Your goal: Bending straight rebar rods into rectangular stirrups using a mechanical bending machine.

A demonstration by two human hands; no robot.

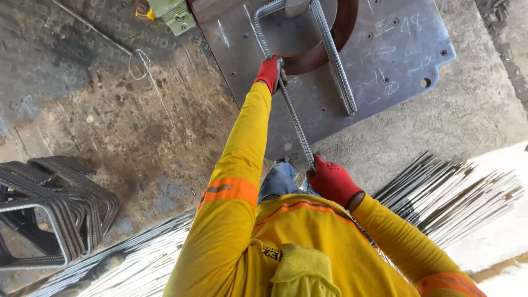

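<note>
- The rebar [294, 118], a thin ribbed steel rod, ran from the near hand up onto the metal plate, where it turned through bends into an open rectangular shape whose far-right leg [335, 60] lay straight across the plate.
- The steel plate [385, 71] was flat, grey and scuffed, with small round holes near its edges and chalk scribbles on its surface; a rusty brown curved disc [324, 49] sat at its far middle, inside the bent shape.
- The plate lay on a rough concrete floor [137, 132], stained dark and patchy on the left.
- At the near left, a stack of bent stirrups [55, 209], closed ribbed loops with rounded corners, leaned together.
- Bundles of straight rods [456, 198] lay fanned out at the near right, and more straight rods [137, 264] lay along the near left edge.
- A green object [173, 14] sat at the far edge, left of the plate; a loop of thin wire [140, 63] lay on the floor below it.
- The left hand [269, 74], in a red glove, was stretched far out on a yellow sleeve with an orange band, its fingers closed around the rod just below the first bend.
- The right hand [333, 181], also red-gloved, was clamped on the rod's near end, close to the person's body.
</note>
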